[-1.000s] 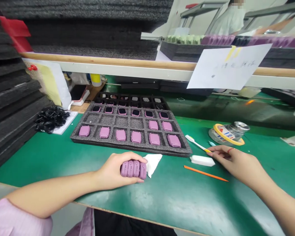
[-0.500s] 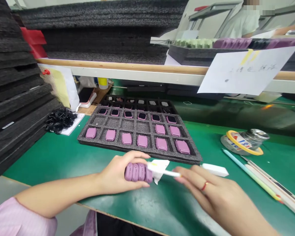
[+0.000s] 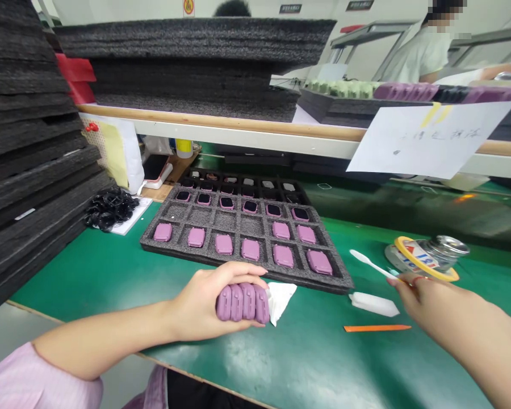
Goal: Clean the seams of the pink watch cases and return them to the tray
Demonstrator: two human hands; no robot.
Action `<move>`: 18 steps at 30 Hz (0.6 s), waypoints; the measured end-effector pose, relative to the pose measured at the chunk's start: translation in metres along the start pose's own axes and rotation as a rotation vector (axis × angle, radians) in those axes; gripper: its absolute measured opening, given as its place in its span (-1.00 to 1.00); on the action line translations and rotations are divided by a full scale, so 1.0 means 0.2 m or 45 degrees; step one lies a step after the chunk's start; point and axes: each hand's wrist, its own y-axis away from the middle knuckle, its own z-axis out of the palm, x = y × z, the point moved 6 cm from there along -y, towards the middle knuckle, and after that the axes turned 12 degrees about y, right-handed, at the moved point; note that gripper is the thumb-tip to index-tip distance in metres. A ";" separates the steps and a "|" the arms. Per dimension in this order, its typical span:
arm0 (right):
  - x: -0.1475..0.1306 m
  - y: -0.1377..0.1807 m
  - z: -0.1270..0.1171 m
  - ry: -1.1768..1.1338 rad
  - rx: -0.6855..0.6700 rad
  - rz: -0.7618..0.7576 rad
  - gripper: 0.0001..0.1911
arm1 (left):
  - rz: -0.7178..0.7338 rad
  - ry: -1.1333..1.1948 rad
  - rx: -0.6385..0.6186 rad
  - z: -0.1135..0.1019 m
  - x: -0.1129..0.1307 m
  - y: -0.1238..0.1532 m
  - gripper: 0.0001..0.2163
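Note:
My left hand (image 3: pixel 204 298) rests on the green table and grips a row of several purple watch cases (image 3: pixel 242 302) side by side. A white cloth (image 3: pixel 281 299) lies just right of them. My right hand (image 3: pixel 426 304) is out to the right, fingers pinched on the handle of a white toothbrush-like brush (image 3: pixel 368 264) whose head points left toward the foam tray (image 3: pixel 176 247). The dark foam tray holds purple cases in its front rows and screen-up watch bodies behind.
A white block (image 3: pixel 375 304) and an orange stick (image 3: pixel 377 328) lie between my hands. A tape roll with a metal dispenser (image 3: pixel 428 258) stands at the right. Black rings (image 3: pixel 111 205) are heaped at left beside stacked foam sheets (image 3: pixel 29 159). Another person sits beyond the shelf.
My right hand has drawn the brush away from the purple cases and moved right, near the tape roll. My left hand keeps its grip in the same place.

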 end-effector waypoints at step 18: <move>-1.17 0.00 0.03 -1.955 -0.815 -0.057 -0.22 | 0.130 0.016 0.137 -0.01 0.00 0.02 -0.56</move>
